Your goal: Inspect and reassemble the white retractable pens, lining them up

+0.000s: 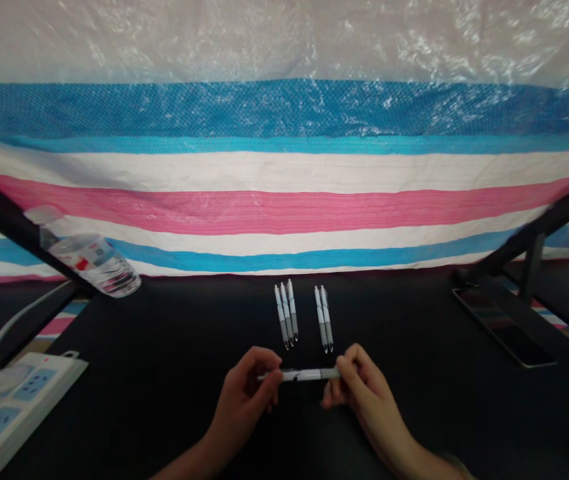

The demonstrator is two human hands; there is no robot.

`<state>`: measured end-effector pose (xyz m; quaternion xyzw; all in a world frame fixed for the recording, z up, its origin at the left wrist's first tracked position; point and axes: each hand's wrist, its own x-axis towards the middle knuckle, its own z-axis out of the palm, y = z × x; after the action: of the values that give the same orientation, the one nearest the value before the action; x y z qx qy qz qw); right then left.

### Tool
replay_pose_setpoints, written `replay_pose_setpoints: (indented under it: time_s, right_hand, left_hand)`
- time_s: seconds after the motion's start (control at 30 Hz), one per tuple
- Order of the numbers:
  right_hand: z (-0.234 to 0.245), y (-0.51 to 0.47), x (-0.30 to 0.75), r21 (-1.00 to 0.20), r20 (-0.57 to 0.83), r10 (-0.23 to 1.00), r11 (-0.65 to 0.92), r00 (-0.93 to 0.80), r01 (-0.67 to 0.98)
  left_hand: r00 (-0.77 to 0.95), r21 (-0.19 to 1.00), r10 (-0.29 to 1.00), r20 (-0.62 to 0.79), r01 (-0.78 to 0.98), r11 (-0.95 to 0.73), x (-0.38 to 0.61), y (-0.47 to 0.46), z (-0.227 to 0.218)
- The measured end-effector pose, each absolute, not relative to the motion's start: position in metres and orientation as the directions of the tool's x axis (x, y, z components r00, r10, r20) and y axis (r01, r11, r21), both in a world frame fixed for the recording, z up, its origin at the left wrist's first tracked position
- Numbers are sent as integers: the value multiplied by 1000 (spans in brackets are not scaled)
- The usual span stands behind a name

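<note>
Between my two hands a white pen with a grey grip (pixel 308 375) lies level above the black table. The thumb and fingers of my left hand (pixel 252 390) pinch its clicker and clip end. At the grey tip end, my right hand (pixel 364 393) is closed on the pen, and its fingers hide the point. Just beyond, a group of three like pens (pixel 286 313) rests side by side on the table. To the right of that group lies a pair of the same pens (pixel 323 319), their tips pointing toward me.
A water bottle (pixel 99 263) is at the back left by a dark bar. A white power strip (pixel 29 393) with a plugged-in cable occupies the left edge. On the right lies a phone (pixel 504 327). A striped plastic sheet (pixel 284 213) hangs behind the black table (pixel 174 347).
</note>
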<state>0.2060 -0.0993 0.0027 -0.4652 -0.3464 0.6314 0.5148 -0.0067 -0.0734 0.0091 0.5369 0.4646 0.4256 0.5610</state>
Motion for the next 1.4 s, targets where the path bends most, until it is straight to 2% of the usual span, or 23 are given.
replay_pose_setpoints:
  time_s: [0.1,0.2,0.37,0.6,0.67,0.83,1.0,1.17,1.4]
  right_hand:
    - [0,-98,206,-919,-296,930,-340,-219,-199]
    - [-2,-95,209,-936,-321,882,-351,-345,-25]
    - [0,-94,211,-964,-267,923,-255,-277,79]
    - [11,-97,213,-975,-35,993,-9,-112,224]
    - [11,-98,212,-977,-57,991,-30,-121,209]
    - [3,-95,211,-959,-279,927,-283,-250,23]
    - [2,-90,213,-951,-286,931,-305,-228,-55]
    - [6,-87,215,-896,-400,858,-440,-323,-61]
    - [2,-83,217,-857,-442,844,-497,-302,-134]
  left_hand:
    - [97,997,992,-80,25,78,-8,-72,9]
    - [65,994,992,-105,28,104,-9,-72,8]
    - [57,993,992,-111,43,108,-9,-74,11]
    - [90,984,980,-176,0,177,-7,-76,11]
    - [88,985,982,-165,-35,169,-7,-76,9]
    - [75,982,982,-173,-57,178,-9,-74,9]
    - [56,984,985,-165,-60,169,-10,-75,4]
    - [74,980,983,-167,-95,173,-12,-74,0]
    - [69,978,983,-168,-116,176,-12,-71,1]
